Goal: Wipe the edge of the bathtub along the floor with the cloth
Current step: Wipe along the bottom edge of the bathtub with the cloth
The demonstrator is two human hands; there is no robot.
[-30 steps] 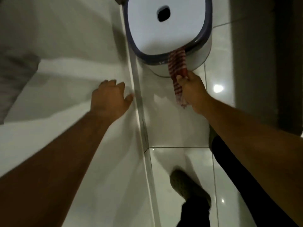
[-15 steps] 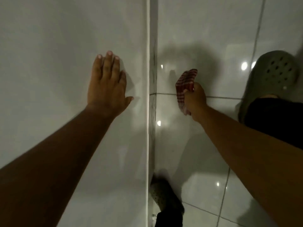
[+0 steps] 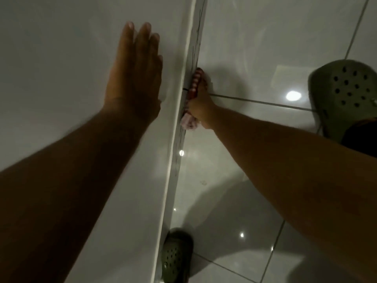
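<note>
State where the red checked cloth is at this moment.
In the head view, the red checked cloth sits centre frame, pressed by the right hand against the bathtub's side, just above a floor grout line.

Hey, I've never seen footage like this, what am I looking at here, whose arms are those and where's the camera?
There is no machine here: a person wears a camera on the head, looking down at their own arms. The left hand lies flat and open on the white bathtub, steadying them. The right hand grips a red checked cloth and presses it against the tub's lower edge, where it meets the glossy tiled floor. The green shapes are the person's clogs, one at the right, one at the bottom.
</note>
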